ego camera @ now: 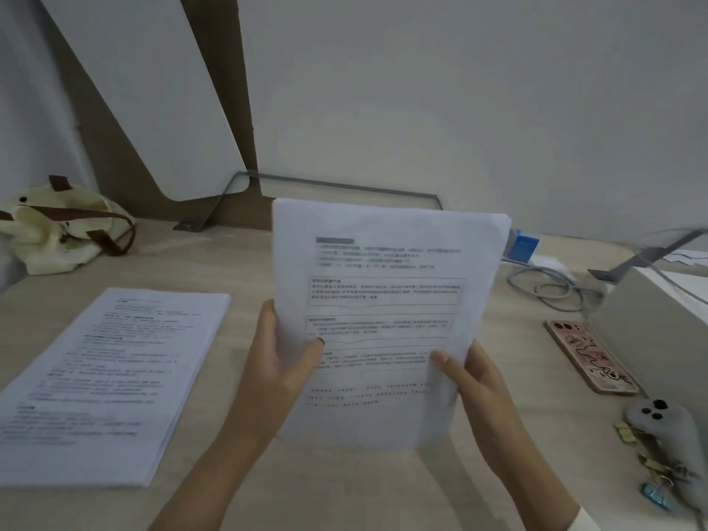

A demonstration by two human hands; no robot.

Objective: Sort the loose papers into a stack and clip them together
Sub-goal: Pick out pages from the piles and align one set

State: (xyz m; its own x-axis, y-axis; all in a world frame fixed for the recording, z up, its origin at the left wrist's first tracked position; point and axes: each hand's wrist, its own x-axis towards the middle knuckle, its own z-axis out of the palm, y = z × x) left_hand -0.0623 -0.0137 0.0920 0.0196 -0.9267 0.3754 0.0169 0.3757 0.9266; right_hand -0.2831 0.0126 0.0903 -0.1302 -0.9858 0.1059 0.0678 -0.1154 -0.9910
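Left hand (pixel 274 362) and right hand (pixel 473 377) each grasp side edge of upright bundle of white printed paper sheets (pixel 387 300) above pale wooden desk (pixel 245 262), probably to square edges. Second white printed stack (pixel 111 377) lies flat at left. Small metal binder clips (pixel 651 465) wait at right, near for clipping.

Cream tote bag (pixel 57 224) far left on desk (pixel 245 262); pink-cased phone (pixel 590 356) right, grey cable (pixel 551 287) behind.

Printed sheets (pixel 387 300) upright mid-air; flat stack (pixel 103 377) left; clips (pixel 625 433) right.
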